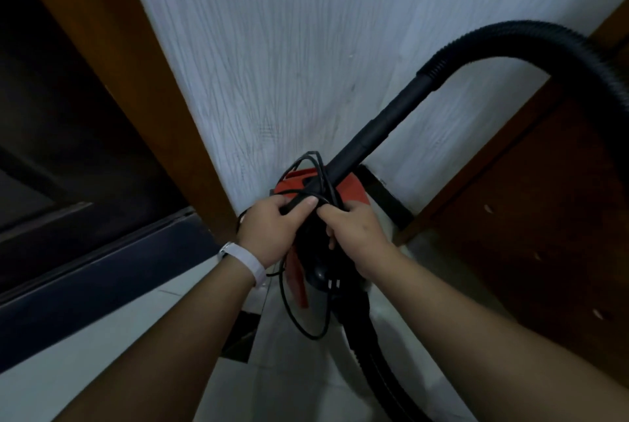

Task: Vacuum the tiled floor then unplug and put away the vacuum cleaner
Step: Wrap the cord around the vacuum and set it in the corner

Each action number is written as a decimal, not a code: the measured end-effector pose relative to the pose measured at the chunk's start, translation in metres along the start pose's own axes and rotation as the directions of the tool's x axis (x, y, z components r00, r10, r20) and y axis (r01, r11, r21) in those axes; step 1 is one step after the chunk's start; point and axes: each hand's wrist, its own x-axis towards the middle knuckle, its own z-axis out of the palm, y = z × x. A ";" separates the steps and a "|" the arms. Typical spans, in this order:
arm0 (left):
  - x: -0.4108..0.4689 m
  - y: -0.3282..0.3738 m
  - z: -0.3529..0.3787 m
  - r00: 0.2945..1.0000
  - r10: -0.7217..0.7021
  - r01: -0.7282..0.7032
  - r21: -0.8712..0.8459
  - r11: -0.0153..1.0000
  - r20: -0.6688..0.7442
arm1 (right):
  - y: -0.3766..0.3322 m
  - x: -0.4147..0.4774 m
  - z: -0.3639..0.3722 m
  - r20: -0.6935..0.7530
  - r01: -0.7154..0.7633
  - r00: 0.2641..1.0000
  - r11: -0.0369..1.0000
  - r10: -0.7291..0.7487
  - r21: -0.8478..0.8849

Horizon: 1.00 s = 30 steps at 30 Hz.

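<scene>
By the left hand [272,234] and right hand [355,237], fingers curled, a coiled black power cord [294,205] is gripped above the red-and-black canister vacuum cleaner [292,183], which is set on the pale tiled floor [299,387] against the white wall [306,47].

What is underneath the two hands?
Looped black cord, gripped by left hand and right hand, over the red vacuum cleaner. Its top is mostly covered by them.

Left hand [272,227] and right hand [354,231] grip black cord [299,306] over vacuum cleaner [299,183].
</scene>
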 end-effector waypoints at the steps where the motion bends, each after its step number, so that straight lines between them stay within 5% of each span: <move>1: 0.002 -0.003 0.004 1.000 -0.010 0.010 0.008 1.000 0.006 | 0.005 0.003 0.000 -0.007 -0.016 1.000 1.000 0.016 0.007; 15: 0.016 -0.030 0.048 0.985 0.123 -0.152 0.270 0.951 0.121 | 0.074 0.032 -0.026 -0.142 -0.106 0.983 0.993 0.112 0.049; 22: 0.009 -0.070 0.039 0.991 -0.060 0.019 0.316 0.948 0.120 | 0.086 0.059 -0.039 -0.125 -0.120 0.985 0.993 0.121 0.020; 30: 0.007 -0.068 0.044 0.994 -0.062 0.025 0.353 0.935 0.092 | 0.082 0.084 -0.043 -0.112 -0.079 0.991 0.992 0.068 -0.100</move>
